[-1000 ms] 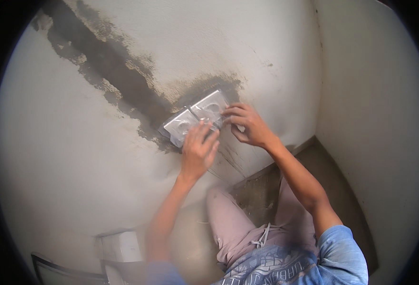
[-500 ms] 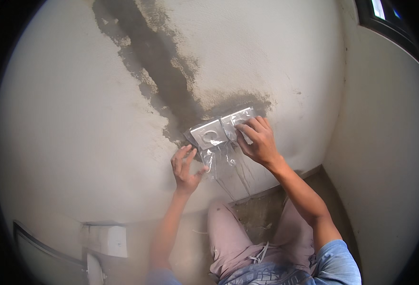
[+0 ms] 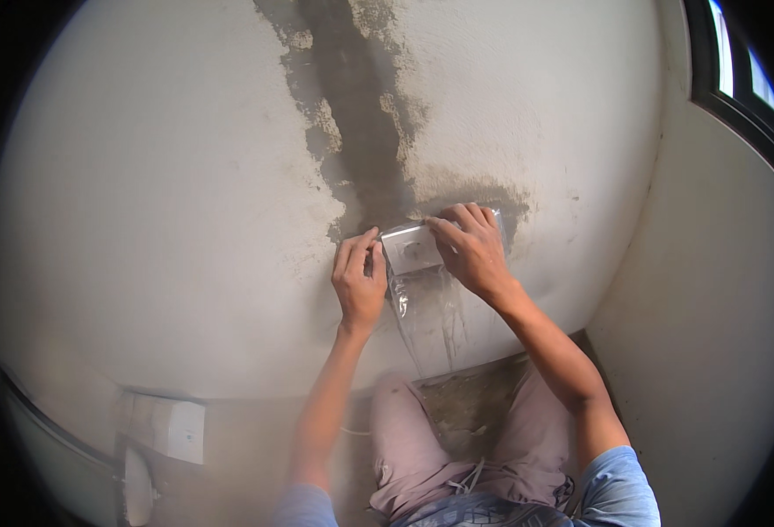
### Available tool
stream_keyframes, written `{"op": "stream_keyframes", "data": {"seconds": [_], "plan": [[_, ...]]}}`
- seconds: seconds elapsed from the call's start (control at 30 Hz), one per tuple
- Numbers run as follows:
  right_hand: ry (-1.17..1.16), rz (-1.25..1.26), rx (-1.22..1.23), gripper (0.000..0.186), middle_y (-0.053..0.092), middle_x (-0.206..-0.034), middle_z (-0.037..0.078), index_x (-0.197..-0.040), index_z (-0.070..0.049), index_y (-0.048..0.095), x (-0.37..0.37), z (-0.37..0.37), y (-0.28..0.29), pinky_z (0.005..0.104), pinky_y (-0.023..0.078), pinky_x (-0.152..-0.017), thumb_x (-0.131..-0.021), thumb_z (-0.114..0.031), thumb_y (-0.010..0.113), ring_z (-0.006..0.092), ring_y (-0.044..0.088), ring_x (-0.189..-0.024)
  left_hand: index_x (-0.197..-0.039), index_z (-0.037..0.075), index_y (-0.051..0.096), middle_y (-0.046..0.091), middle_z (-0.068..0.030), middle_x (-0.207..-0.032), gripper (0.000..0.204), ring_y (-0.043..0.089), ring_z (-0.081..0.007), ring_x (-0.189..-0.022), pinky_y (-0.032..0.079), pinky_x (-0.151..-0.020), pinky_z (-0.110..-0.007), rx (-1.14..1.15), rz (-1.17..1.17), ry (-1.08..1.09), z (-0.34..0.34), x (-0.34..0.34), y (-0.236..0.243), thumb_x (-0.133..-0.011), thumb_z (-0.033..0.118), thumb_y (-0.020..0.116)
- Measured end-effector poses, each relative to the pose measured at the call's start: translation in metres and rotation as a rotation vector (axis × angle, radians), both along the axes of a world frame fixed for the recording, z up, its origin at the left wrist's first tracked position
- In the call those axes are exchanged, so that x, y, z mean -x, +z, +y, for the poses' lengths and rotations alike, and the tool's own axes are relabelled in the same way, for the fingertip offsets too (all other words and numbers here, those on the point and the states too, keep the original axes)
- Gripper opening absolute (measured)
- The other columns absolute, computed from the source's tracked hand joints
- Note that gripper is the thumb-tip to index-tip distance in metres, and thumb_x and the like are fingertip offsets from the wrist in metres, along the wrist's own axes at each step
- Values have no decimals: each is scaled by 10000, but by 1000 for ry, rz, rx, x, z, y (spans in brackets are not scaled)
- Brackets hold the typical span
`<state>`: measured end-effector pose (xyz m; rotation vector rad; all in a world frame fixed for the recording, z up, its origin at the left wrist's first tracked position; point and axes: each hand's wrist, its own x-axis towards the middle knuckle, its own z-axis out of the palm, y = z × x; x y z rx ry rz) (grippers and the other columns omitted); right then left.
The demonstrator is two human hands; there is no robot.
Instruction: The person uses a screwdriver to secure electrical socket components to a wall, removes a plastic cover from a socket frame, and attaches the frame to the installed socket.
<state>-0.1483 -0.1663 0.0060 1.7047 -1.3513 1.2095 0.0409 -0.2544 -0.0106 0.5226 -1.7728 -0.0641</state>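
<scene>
Wall socket plate (image 3: 413,248) set in the plastered wall (image 3: 167,202), at the foot of a dark patched channel (image 3: 360,123). Left hand (image 3: 359,279) curled against the plate's left edge, fingers bent. Right hand (image 3: 470,250) lies over its right half, fingertips pinching a clear plastic film (image 3: 431,316) that hangs below the plate.

— What does the room look like?
— A pale plastered wall (image 3: 158,193) with a dark, damp-looking patched strip (image 3: 360,132) running down it. A dark-framed window (image 3: 747,79) sits upper right, bright with daylight. A white box (image 3: 172,426) lies on the floor.
</scene>
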Motion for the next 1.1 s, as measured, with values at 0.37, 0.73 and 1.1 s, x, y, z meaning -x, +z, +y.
{"op": "stream_keyframes", "data": {"seconds": [0.37,0.73,1.1], "plan": [[45,181,17,299,615,-1142,62,-1093,-116,720,-18,-9,14,375,438,-897,-801,-52,706,259,568,-1058,-1087,29,697,584,-104,-1000,279,612,-295,-882,510,-738,-399,96,-177,-19,-2,-7,9,-836,-73,631],[-40,225,-51,140,584,-954,50,-945,-83,634,-10,-11,13,374,423,-869,-806,-73,628,228,565,-962,-1077,24,695,601,-101,-1014,252,617,-287,-873,516,-733,-403,224,-222,-38,-6,-13,17,-832,-18,652],[-94,269,-29,156,567,-903,58,-963,-71,628,2,-11,9,365,428,-842,-811,-49,608,233,560,-911,-1060,71,733,651,-39,-1019,285,597,-229,-960,450,-835,-375,383,-373,49,5,22,31,-778,34,734]]}}
